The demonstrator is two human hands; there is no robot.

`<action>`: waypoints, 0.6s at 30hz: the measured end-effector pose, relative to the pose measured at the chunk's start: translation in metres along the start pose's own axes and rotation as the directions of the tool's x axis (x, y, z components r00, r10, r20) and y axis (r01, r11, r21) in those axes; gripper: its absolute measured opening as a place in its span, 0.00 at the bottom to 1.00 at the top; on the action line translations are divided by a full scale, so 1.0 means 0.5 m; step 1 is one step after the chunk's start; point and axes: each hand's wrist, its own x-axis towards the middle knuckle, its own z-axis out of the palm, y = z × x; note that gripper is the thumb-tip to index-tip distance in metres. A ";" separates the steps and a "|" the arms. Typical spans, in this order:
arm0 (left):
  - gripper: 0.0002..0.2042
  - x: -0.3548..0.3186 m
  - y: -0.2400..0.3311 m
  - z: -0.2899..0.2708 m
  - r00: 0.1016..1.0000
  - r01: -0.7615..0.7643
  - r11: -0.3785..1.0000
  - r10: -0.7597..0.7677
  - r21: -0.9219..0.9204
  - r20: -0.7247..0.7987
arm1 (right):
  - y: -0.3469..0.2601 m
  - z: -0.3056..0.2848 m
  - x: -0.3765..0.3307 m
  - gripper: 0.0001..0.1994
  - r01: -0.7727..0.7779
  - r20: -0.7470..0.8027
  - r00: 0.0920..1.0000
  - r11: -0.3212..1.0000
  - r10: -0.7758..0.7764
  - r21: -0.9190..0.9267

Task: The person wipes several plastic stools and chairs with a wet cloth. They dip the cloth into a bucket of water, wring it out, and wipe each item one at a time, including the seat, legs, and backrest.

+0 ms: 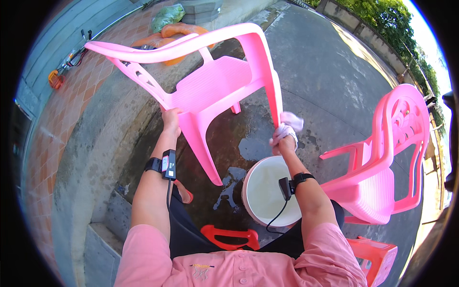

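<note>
A pink plastic chair is tipped over in front of me, legs toward me. My left hand grips its near front edge at the seat and leg. My right hand holds a pale pink cloth pressed against the other front leg. Below my right hand stands a white bucket of cloudy water on wet concrete.
A stack of pink chairs stands at the right. A red-orange plastic stool sits under me, another orange stool at lower right. Orange items and a green bag lie at the back. A concrete step drops at lower left.
</note>
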 end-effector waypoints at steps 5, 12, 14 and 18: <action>0.32 0.001 0.009 -0.002 0.995 0.092 0.995 -0.090 0.039 -0.032 | -0.103 0.013 -0.023 0.16 0.438 0.195 0.898 0.845 -0.395 -0.306; 0.15 0.008 0.003 -0.015 0.986 0.167 0.985 -0.166 0.047 -0.016 | -0.335 0.190 -0.090 0.13 0.632 0.013 0.773 0.768 -0.635 -0.100; 0.17 0.012 -0.012 -0.009 0.994 0.111 0.992 -0.109 0.058 -0.034 | -0.357 0.235 -0.111 0.12 0.708 0.094 0.701 0.675 -0.707 -0.208; 0.11 0.021 -0.036 -0.004 0.995 0.082 0.994 -0.077 0.068 -0.066 | -0.325 0.308 -0.139 0.06 0.796 0.396 0.539 0.297 -0.743 -0.527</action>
